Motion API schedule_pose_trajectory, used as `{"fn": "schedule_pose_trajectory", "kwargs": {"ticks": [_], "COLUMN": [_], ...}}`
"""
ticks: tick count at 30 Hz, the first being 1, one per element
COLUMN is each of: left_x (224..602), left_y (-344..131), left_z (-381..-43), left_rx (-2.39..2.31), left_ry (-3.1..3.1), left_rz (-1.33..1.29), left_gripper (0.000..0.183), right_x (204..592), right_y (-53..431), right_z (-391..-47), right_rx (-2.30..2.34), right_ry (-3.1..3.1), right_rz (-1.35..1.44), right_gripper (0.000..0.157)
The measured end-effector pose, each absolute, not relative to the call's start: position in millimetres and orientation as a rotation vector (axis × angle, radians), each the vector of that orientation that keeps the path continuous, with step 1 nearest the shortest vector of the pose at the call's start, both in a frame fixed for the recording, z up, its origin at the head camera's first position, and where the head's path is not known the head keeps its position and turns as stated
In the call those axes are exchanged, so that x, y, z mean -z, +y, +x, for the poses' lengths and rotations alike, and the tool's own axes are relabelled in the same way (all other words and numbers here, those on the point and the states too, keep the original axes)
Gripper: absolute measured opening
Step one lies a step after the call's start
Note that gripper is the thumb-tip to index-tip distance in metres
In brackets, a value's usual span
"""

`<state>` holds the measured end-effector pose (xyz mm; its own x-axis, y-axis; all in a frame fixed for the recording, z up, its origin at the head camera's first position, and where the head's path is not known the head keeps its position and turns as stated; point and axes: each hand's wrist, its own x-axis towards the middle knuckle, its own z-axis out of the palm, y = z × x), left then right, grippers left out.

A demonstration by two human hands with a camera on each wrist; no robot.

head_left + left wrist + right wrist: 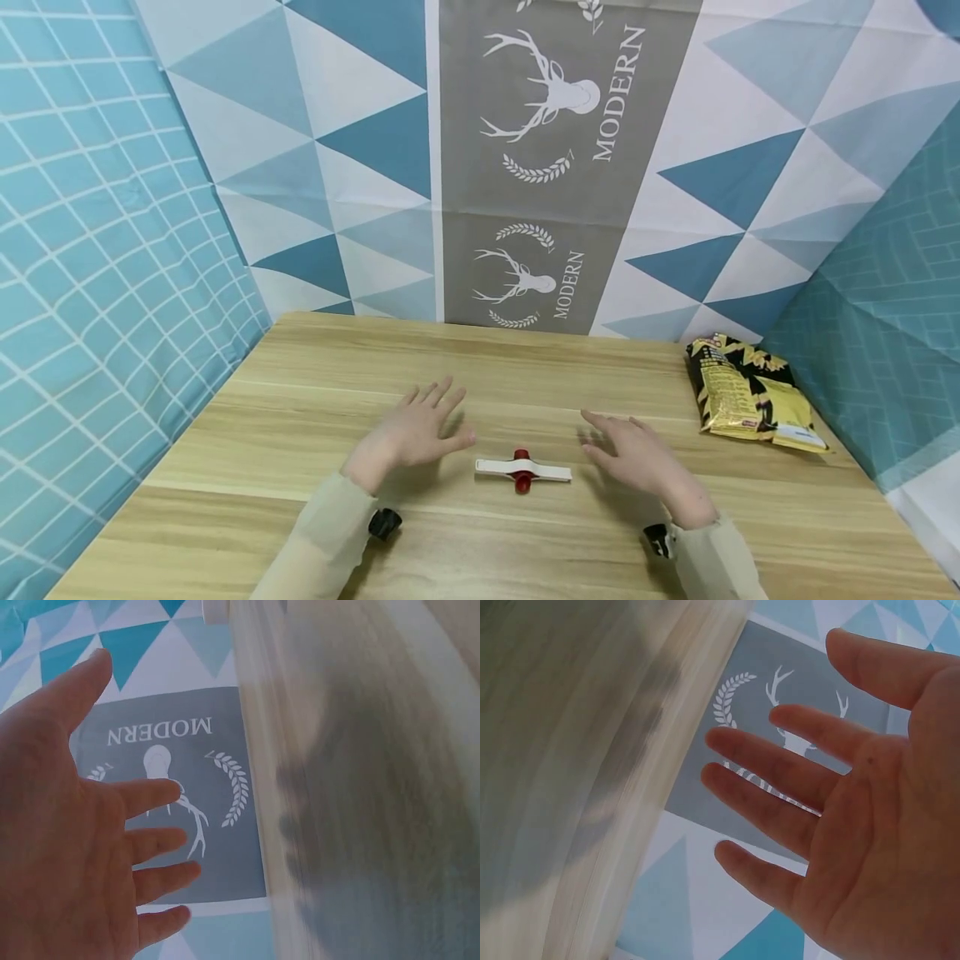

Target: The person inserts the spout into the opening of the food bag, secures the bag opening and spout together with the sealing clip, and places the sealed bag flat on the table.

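Note:
On the wooden table, a small item with a white flat bar and a red rounded piece (522,483) across its middle lies between the two hands in the head view. My left hand (420,427) hovers to its left, fingers spread, palm facing down. To its right is my right hand (633,450), with the fingers extended and slightly apart. Neither hand touches the item. Both wrist views show bare palms, the left hand (67,825) and the right hand (855,787), with nothing held.
Black and yellow snack packaging (738,392) lies at the table's back right. A patterned cloth (375,167) with triangles and deer heads hangs behind the wooden table (360,354). Blue tiled-pattern cloth (97,208) borders the left side. Each wrist wears a small black device (385,523).

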<state>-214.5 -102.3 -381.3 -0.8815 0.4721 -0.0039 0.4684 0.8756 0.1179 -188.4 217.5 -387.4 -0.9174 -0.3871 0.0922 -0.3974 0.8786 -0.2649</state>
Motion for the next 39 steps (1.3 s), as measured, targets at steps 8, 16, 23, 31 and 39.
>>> {"fn": "schedule_pose_trajectory", "kwargs": {"ticks": [8, 16, 23, 31, 39], "left_x": [384, 386, 386, 390, 395], "left_y": [-98, -96, -89, -75, -65], "left_z": [-208, -203, -201, -196, -193], "left_rx": [-0.212, -0.248, -0.254, -0.121, -0.084], "left_ry": [2.956, 2.936, 2.918, 2.887, 2.888], "left_rz": [0.803, 0.794, 0.841, 0.989, 1.075], "left_gripper": [0.084, 0.087, 0.075, 0.066, 0.045], "right_x": [387, 391, 391, 394, 394], "right_y": [209, 201, 194, 183, 178], "right_z": [-184, -184, -183, -183, -182], "right_rx": [-0.447, -0.407, -0.353, -0.364, -0.328], "right_ry": [-3.039, -3.022, -3.008, -3.061, -3.094], "right_rz": [0.623, 0.706, 0.794, 0.822, 0.876], "right_gripper": [0.049, 0.044, 0.039, 0.034, 0.035]}}
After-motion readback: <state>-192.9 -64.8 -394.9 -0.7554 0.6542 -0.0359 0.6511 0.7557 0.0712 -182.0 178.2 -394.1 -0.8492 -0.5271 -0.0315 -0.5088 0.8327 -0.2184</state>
